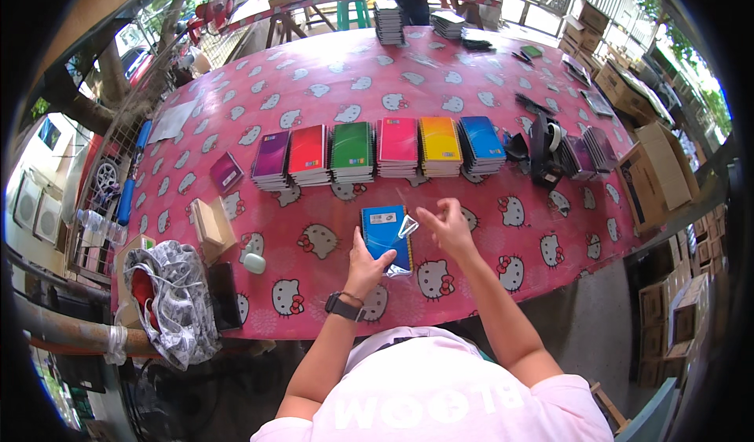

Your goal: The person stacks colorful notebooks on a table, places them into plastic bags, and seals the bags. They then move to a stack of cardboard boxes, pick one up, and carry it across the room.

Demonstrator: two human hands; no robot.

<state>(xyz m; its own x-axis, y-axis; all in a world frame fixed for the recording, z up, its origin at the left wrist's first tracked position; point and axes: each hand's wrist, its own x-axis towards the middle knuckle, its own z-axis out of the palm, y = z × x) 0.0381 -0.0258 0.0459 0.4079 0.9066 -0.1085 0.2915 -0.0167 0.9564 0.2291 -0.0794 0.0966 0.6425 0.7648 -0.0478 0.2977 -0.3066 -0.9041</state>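
Note:
My left hand (pixel 369 268), with a dark watch on its wrist, grips a blue spiral notebook (pixel 383 238) by its lower left side, thumb across the front. The notebook has a white label near its top and shiny clear plastic film (pixel 408 226) at its right edge and lower corner. Just right of it, my right hand (pixel 448 227) is raised with its fingers drawn together; what they pinch, if anything, is too small to tell. Beyond my hands stands a row of notebook stacks: purple (pixel 271 158), red (pixel 308 151), green (pixel 352 150), pink (pixel 397 145), yellow (pixel 440 145) and blue (pixel 481 144).
A black tape dispenser (pixel 544 150) stands right of the row, by purple notebooks (pixel 577 158). At left lie a single purple notebook (pixel 226 173), a wooden box (pixel 212 228), a patterned cloth bag (pixel 174 301) and a pale green case (pixel 254 262). A cardboard box (pixel 658 177) flanks the table.

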